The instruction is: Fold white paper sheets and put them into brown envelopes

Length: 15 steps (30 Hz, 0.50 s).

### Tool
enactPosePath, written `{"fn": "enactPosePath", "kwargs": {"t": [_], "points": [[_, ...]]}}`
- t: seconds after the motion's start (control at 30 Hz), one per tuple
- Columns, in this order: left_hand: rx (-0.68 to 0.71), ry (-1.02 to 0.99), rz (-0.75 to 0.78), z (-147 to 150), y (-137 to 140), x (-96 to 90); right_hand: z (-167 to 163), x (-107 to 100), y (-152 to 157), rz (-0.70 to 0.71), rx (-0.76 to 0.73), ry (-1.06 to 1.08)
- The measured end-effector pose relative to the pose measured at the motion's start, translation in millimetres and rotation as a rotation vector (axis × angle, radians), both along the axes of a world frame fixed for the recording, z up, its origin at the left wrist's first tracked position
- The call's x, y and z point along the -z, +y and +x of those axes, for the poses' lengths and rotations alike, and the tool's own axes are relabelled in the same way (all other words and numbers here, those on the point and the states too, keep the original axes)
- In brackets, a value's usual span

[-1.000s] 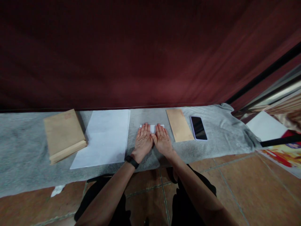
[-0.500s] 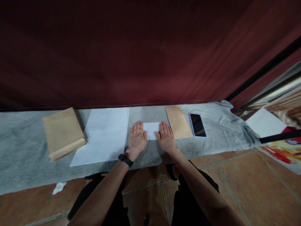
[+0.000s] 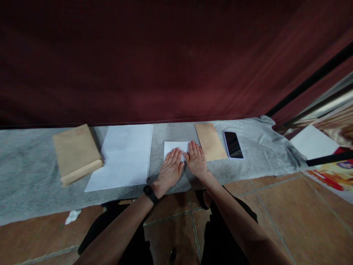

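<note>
So on the left of this grey cloth-covered desk there's a stack of kraft envelopes, its corner poking over some big white sheets. Over on the right, a single kraft envelope sits crowded up against the right hand, with a phone just past it. The small white paper lies in the middle, under both hands. Neither grip is pinching anything: left hand and right hand are palm-down, fingers out straight, pressing on it.
</note>
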<state>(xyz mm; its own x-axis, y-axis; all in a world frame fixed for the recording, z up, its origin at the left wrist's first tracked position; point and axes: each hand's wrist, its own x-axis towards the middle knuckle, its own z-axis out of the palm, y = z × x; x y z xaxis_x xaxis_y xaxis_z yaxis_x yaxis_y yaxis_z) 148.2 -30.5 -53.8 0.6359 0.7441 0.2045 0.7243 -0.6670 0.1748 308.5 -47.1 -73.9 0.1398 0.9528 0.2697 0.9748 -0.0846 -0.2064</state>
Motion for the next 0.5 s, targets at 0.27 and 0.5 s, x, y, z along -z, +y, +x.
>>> {"fn": "enactPosePath", "kwargs": {"t": [0.27,0.5], "points": [[-0.038,-0.005,0.015,-4.5,0.9,13.6,-19.5,-19.1,-7.3,0.008,-0.111,0.093],[-0.024,0.045,0.018,-11.3,0.4,17.3,-40.1,-14.7,-20.8,-0.055,-0.245,0.101]]}}
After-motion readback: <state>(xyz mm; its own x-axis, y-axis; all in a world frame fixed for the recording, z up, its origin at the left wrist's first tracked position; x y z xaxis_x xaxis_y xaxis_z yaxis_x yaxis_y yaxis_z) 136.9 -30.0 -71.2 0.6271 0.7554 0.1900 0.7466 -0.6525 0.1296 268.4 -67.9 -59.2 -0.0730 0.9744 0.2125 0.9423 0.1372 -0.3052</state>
